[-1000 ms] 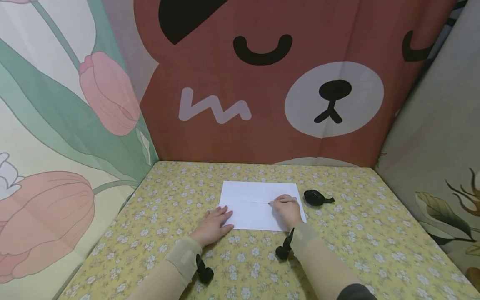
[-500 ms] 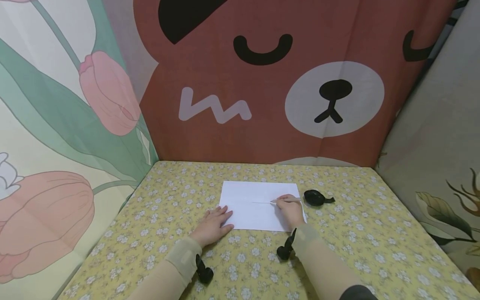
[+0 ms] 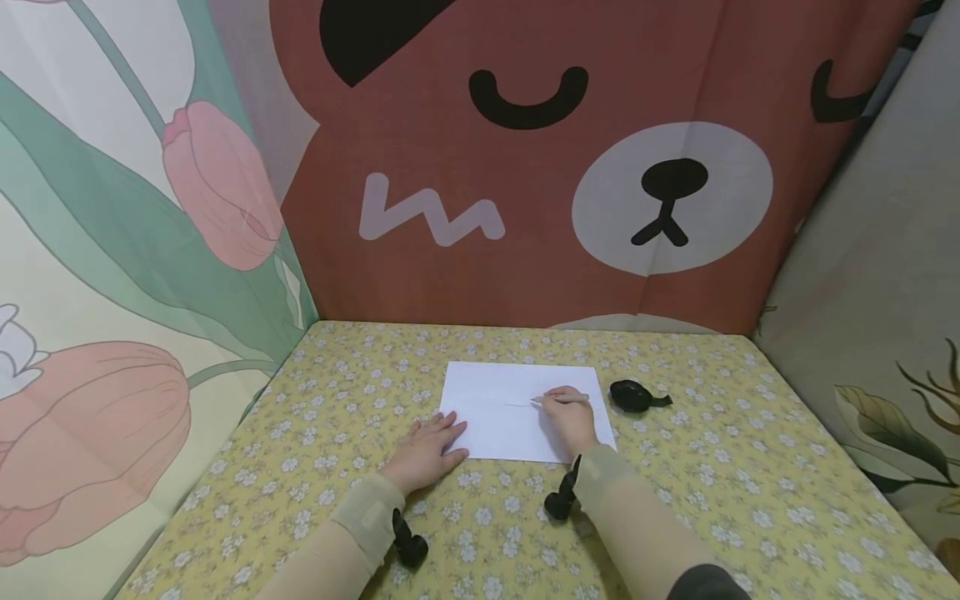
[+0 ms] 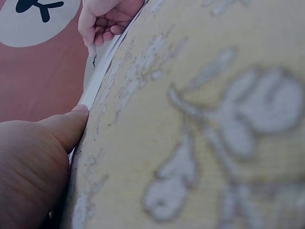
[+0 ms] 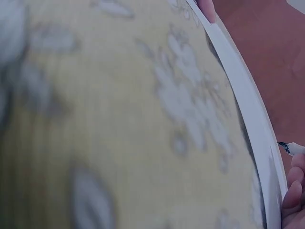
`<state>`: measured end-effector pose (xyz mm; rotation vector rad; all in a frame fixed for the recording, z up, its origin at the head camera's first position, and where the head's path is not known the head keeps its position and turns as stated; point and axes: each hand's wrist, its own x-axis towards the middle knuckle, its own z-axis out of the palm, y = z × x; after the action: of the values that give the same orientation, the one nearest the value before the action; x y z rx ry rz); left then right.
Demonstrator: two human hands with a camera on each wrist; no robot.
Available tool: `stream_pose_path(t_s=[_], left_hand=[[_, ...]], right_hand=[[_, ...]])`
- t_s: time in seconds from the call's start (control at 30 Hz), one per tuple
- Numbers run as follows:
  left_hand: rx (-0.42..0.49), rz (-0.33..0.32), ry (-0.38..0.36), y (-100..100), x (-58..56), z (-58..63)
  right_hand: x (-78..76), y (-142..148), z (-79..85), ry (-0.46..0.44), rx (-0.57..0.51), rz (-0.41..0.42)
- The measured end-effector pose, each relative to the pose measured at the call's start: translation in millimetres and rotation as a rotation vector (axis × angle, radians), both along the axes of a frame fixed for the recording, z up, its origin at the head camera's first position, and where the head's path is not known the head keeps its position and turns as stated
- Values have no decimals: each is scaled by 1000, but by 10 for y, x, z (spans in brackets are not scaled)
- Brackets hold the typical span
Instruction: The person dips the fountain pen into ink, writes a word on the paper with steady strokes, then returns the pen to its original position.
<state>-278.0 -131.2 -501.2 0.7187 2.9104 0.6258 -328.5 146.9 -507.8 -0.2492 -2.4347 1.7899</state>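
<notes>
My left hand lies flat with fingers spread on the left edge of a white sheet of paper. The right hand, over the sheet's right half, pinches a slim pale pen between thumb and fingers. Its dark tip points left, close by a thin horizontal line drawn mid-sheet. In the left wrist view the pen slants down from the right hand's fingers, and my left thumb presses the paper's edge. The right wrist view catches the pen's nib above the sheet.
Just right of the paper sits a rounded black object with a short tail. A yellow floral cloth covers the table. Printed fabric walls close in the back and both sides. Black camera mounts hang from each wrist.
The right hand slid slightly right with the pen, then came back left, its tip now standing a little above the drawn line. The left hand has stayed in place.
</notes>
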Motion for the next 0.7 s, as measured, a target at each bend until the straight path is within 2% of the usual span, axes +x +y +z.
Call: stream_pose_path(t_s=[0.33,0.7], left_hand=[[-6,3,0,4,1,-3],[-1,10,-8,8,5,4]], right_hand=[[-35,-159,0,12,-22,-5],[-24,-213,27,-2,29,-23]])
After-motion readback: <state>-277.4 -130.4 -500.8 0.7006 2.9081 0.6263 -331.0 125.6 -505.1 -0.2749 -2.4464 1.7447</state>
